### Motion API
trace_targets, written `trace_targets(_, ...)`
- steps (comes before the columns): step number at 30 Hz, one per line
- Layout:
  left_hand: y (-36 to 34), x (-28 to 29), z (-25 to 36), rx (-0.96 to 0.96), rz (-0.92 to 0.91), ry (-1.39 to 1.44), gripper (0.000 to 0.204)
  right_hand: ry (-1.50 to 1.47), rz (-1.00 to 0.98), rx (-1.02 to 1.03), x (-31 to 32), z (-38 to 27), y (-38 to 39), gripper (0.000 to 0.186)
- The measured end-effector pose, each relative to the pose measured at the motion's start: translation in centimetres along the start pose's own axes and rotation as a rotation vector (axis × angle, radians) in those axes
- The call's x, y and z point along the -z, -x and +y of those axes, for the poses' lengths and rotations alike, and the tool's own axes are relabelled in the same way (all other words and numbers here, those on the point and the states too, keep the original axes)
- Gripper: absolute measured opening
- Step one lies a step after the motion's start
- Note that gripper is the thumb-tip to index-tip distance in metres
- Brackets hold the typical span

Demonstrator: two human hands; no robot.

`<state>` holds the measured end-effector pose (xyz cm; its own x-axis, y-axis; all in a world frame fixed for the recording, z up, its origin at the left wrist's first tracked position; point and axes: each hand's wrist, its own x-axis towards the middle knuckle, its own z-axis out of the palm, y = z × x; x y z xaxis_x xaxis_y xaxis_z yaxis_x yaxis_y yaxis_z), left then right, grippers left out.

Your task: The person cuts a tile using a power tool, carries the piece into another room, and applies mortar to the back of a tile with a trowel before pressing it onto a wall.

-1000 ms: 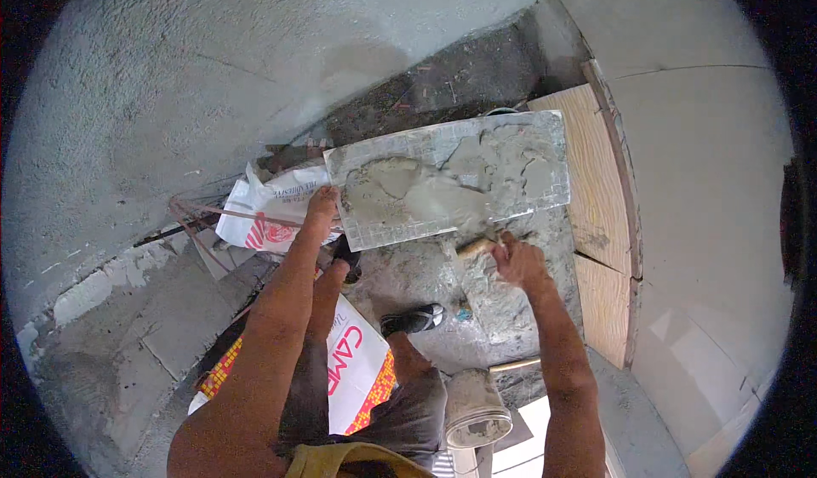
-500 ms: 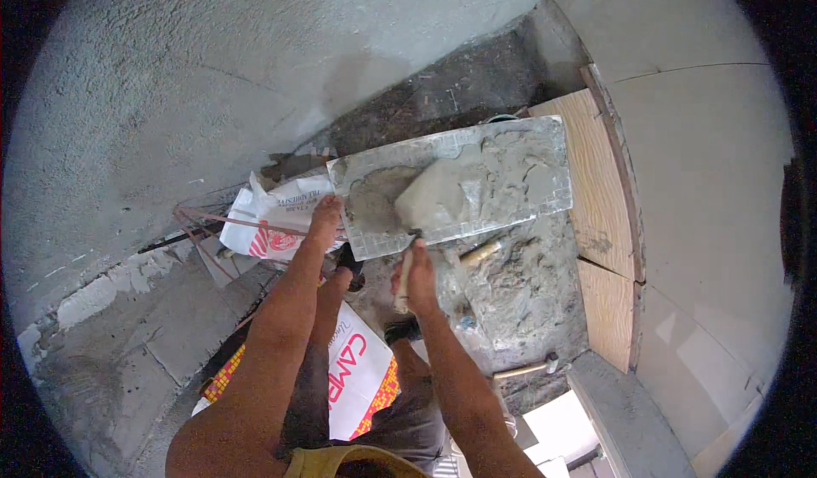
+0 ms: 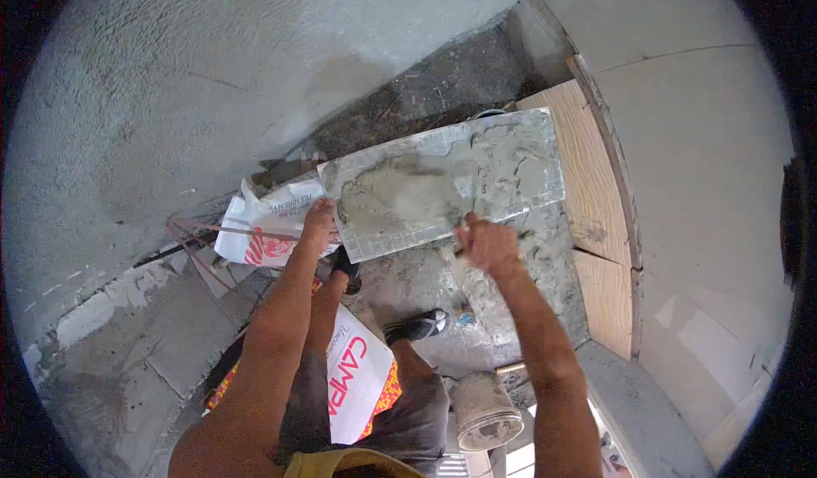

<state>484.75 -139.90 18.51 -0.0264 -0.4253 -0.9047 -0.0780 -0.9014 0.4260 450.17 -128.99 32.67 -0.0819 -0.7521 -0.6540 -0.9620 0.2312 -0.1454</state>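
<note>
A long rectangular tile [image 3: 374,251] lies tilted in front of me, its upper face spread with wet grey mortar [image 3: 511,159]. At the tile's left end, my left hand [image 3: 319,221] is closed on the edge. Below the front edge, my right hand [image 3: 494,244] is closed round the handle of a trowel [image 3: 425,195]. The blade lies over the mortar near the tile's middle, smeared by motion. Most of the handle is hidden by my fingers.
A white paper bag [image 3: 277,210] lies left of the tile, by a rough plastered wall [image 3: 213,95]. Wood-patterned panels [image 3: 587,171] stand at the right. Mortar [image 3: 553,265] covers the floor there. A dirty bucket [image 3: 487,414] stands by my leg; a printed sack [image 3: 353,376] lies between my legs.
My right hand has moved right and slightly up with the trowel, whose blade has swept across the mortar. More mortar covers the tile's left part. The bucket has come into view.
</note>
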Motion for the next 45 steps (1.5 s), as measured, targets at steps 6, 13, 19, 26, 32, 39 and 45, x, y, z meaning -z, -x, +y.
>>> trace_targets(6,-0.3,-0.6,0.6,-0.001,0.007,-0.053,0.04,-0.167,0.06,-0.229,-1.6,4.1,2.4,0.06)
trace_targets(13,-1.4,0.6,-0.6,-0.043,-0.002,-0.017,0.042,-1.483,-0.03,-0.698,-6.8,-1.5,7.7,0.056)
trace_targets(19,-2.1,1.8,-0.5,-0.082,-0.052,0.039,0.055,-1.877,-0.175,-0.586,-10.7,-8.9,6.9,0.051)
trace_targets(26,-0.8,-1.1,0.3,0.003,-0.003,0.0,0.042,-1.382,-0.426,-0.421,-12.0,-9.2,7.0,0.059)
trace_targets(32,-1.4,-0.1,-0.1,-0.018,-0.029,-0.027,0.044,-0.454,-0.283,-0.102,-8.1,-5.4,5.1,0.064)
trace_targets(39,-0.6,-0.3,-0.5,-0.011,0.015,0.005,0.042,-0.07,-0.15,0.059,-0.8,1.7,7.9,0.055)
trace_targets(45,-0.4,-0.5,0.2,0.027,-0.007,-0.096,0.049,-0.074,-0.028,0.236,-2.5,-0.7,4.9,0.051)
